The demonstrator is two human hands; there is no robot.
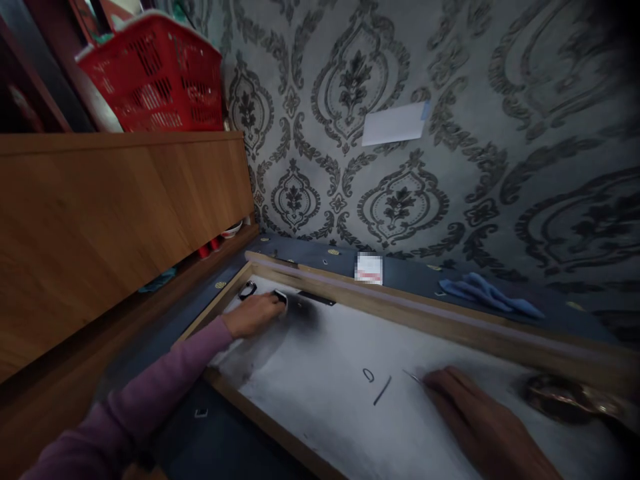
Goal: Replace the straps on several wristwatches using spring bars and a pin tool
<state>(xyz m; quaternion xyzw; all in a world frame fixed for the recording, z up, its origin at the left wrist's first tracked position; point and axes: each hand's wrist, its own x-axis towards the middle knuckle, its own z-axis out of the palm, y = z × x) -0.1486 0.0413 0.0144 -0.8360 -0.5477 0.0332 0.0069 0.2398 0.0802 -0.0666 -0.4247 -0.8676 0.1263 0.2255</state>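
Note:
My left hand [254, 315] is closed on a small black-and-white object [281, 299] over the far left part of a wood-rimmed white tray [325, 373]. Just left of those fingers lies a black ring-like piece [247, 290], and a flat black strip [319, 298] rests to their right by the back rim. My right hand [480, 417] pinches a thin, pointed metal tool [413, 377], its tip facing left above the white surface. Close to that tip are a small dark oval loop [369, 375] and a short dark bar [383, 391].
Shiny gold-brown glasses-like item [560, 399] sits at the tray's right. Behind the rim are a blue cloth [487, 295] and a white packet [369, 268]. A wooden cabinet [125, 193] bearing a red basket [160, 73] stands left. Patterned wallpaper [300, 133] covers the wall behind.

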